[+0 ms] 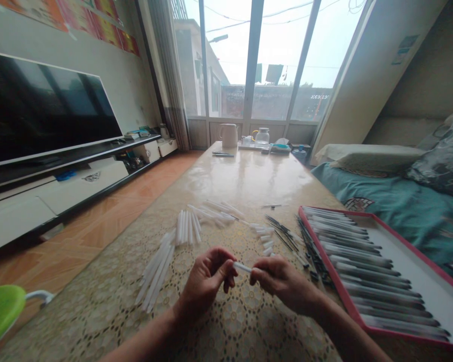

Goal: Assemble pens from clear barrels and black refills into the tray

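Observation:
A slim white pen barrel (242,267) spans the gap between my two hands, above the patterned tablecloth. My left hand (210,278) pinches its left end between thumb and fingers. On the other end, the fingertips of my right hand (281,281) are closed. Left of my hands lie white pen tubes (156,274) in a loose pile, with a neater row of tubes (187,227) behind. Short white pieces (265,237), probably pen caps, sit just beyond my right hand. Thin dark refills (285,234) are scattered to their right.
A red-rimmed box (400,236) at the right holds a row of pens with dark ends (377,271). At the table's far end stand a white pitcher (229,136) and a glass jug (262,137). A green stool (2,311) is at lower left.

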`<state>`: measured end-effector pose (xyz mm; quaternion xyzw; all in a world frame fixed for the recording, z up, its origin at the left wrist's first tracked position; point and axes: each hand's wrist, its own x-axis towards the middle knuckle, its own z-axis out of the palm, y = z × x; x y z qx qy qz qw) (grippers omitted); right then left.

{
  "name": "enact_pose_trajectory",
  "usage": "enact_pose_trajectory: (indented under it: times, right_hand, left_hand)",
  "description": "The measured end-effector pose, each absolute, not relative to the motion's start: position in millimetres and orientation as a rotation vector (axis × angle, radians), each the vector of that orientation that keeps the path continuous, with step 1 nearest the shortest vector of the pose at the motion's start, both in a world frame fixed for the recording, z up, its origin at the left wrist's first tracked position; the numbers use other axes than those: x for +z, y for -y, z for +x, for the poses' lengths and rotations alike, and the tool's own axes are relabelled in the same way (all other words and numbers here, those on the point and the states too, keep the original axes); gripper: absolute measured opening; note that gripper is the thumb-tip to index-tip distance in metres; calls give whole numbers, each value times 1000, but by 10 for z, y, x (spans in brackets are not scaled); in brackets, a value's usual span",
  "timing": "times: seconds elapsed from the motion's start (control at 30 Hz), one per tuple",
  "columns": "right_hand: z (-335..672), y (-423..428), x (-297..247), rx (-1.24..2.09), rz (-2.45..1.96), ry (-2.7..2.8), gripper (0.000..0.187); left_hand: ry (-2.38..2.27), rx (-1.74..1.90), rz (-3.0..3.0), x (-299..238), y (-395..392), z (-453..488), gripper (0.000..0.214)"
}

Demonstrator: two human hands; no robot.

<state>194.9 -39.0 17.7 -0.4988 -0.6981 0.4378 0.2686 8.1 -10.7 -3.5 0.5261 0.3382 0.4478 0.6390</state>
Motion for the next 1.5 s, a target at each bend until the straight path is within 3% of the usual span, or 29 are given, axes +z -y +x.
enact_pose_trajectory:
  times: [0.1,0.27,0.5,0.73,1.0,1.2,1.5]
  right_hand:
    - [1961,363,184,1143,-1370,1952,34]
    - [2184,312,365,565,-1572,2098,25]
    - [3220,206,627,56,-2087,1960,18]
    - [4064,358,221,-289,-2310,1880,16]
    - [3783,315,141,-372,-2072,1807,22]
    - [2647,-122,186,47,-1841,1995,18]
    - [1881,-1038,-58,127,-1950,1933,17]
  left_hand:
    - [-750,977,1212,-73,53,85,25]
    - [-813,997,1199,-123,-45,79,54]
    - [-854,999,1206,-110,-40,79,46]
    - [-892,981,1213,-75,-48,94,43]
    - [-918,982,1197,-92,-42,107,37]
    - [-960,1108,1151,-57,-10,94,28]
    - [-1036,1212,980,-63,-80,21,29]
